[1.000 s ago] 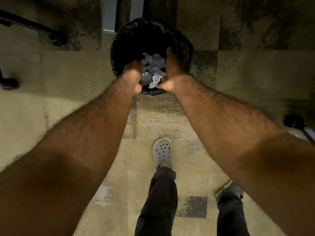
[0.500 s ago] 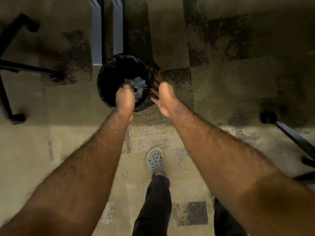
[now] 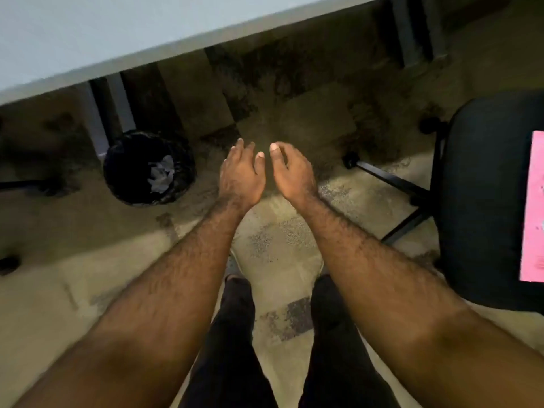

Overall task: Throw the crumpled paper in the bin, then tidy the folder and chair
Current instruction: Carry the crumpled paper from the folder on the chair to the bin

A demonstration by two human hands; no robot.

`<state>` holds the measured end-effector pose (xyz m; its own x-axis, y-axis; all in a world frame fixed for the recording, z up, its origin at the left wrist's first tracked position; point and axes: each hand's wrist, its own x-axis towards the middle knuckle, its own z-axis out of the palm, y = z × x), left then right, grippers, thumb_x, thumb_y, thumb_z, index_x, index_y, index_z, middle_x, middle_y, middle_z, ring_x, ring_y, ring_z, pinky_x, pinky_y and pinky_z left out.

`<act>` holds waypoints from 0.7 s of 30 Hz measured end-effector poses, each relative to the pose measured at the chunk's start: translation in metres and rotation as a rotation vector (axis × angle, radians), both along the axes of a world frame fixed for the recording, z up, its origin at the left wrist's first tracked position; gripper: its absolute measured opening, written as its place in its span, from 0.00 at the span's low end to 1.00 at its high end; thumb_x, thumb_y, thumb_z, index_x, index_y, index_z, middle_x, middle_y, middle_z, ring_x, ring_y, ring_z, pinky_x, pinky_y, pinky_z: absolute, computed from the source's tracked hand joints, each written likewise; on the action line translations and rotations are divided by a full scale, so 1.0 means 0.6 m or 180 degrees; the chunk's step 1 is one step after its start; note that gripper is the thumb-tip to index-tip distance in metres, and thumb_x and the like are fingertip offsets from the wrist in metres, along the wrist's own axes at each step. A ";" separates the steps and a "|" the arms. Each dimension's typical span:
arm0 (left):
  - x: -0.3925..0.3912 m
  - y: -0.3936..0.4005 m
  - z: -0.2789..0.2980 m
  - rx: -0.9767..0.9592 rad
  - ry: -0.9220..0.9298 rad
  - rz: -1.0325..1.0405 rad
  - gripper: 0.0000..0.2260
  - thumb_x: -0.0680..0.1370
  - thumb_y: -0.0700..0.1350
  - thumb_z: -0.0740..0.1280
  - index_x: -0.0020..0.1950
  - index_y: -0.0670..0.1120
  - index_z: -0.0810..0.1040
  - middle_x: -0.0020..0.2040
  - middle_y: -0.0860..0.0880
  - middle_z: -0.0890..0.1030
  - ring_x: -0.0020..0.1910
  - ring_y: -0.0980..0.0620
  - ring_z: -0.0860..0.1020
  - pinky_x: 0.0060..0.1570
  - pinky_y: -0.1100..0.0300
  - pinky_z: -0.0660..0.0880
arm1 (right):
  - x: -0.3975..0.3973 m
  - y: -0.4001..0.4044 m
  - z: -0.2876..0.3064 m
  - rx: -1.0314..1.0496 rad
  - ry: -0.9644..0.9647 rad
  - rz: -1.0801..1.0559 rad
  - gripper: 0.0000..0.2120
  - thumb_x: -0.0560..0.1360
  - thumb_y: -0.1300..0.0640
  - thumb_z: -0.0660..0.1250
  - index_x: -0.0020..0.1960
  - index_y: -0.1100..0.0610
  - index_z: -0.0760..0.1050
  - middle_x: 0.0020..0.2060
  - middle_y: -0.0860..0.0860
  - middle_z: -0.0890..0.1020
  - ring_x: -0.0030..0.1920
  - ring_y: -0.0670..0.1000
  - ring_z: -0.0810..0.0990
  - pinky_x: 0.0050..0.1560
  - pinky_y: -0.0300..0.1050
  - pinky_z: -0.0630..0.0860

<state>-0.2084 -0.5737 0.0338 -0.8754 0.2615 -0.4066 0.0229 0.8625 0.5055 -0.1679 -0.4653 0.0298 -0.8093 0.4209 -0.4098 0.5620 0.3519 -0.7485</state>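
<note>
Binning step looks done: crumpled paper sits in bin. Left hand and right hand empty, side by side, fingers loose. Next: pink folder on chair.

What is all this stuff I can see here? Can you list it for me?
bin: one, black, on the floor under the desk edge, at left
paper: one crumpled wad, white, inside the bin
desk: one, pale grey, across the top
chair: one, black, at right
folder: one, pink, lying on the chair seat, cut off by the picture's edge
carpet: beige with dark patches, all over the floor
left hand: one, empty, open, above the carpet
right hand: one, empty, open, beside the left
legs: two, dark trousers, at bottom
</note>
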 end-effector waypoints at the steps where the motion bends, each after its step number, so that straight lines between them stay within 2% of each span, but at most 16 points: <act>1: 0.014 0.031 0.017 -0.0045 0.0029 -0.0153 0.22 0.84 0.50 0.52 0.76 0.42 0.64 0.79 0.41 0.60 0.78 0.45 0.58 0.76 0.47 0.56 | 0.019 0.028 0.017 0.0129 0.0045 0.0009 0.21 0.81 0.44 0.56 0.66 0.54 0.73 0.63 0.53 0.78 0.64 0.55 0.74 0.64 0.52 0.71; 8: 0.106 0.267 0.102 0.0184 0.0226 -0.1137 0.25 0.82 0.50 0.57 0.77 0.42 0.61 0.79 0.41 0.58 0.78 0.44 0.57 0.76 0.47 0.56 | 0.160 0.227 0.096 0.0522 0.0253 -0.0822 0.22 0.80 0.44 0.56 0.70 0.53 0.69 0.67 0.50 0.74 0.68 0.51 0.69 0.66 0.48 0.67; 12: 0.156 0.390 0.121 0.0320 0.0271 -0.1648 0.26 0.81 0.50 0.60 0.77 0.43 0.60 0.80 0.42 0.57 0.78 0.44 0.56 0.77 0.49 0.55 | 0.245 0.331 0.104 0.0690 0.0341 -0.1339 0.23 0.80 0.43 0.56 0.70 0.52 0.68 0.69 0.51 0.72 0.69 0.50 0.68 0.66 0.48 0.67; 16: 0.202 0.491 0.117 0.0334 0.0344 -0.2223 0.28 0.79 0.49 0.62 0.78 0.43 0.59 0.80 0.42 0.56 0.79 0.44 0.55 0.77 0.49 0.55 | 0.326 0.426 0.095 0.1017 0.0493 -0.1970 0.22 0.80 0.46 0.59 0.70 0.56 0.69 0.70 0.54 0.71 0.71 0.52 0.67 0.70 0.50 0.67; 21: 0.265 0.612 0.095 0.0226 0.0378 -0.2810 0.30 0.79 0.51 0.63 0.78 0.48 0.57 0.80 0.45 0.55 0.79 0.44 0.54 0.76 0.47 0.57 | 0.430 0.546 0.056 0.1410 -0.0002 -0.2674 0.29 0.77 0.44 0.63 0.74 0.54 0.62 0.74 0.55 0.65 0.74 0.55 0.62 0.70 0.58 0.67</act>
<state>-0.0496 -0.2063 0.0905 -0.3784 0.8813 -0.2832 0.7194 0.4725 0.5091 0.0901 -0.1375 0.0633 -0.1708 0.9826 -0.0735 0.7608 0.0841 -0.6435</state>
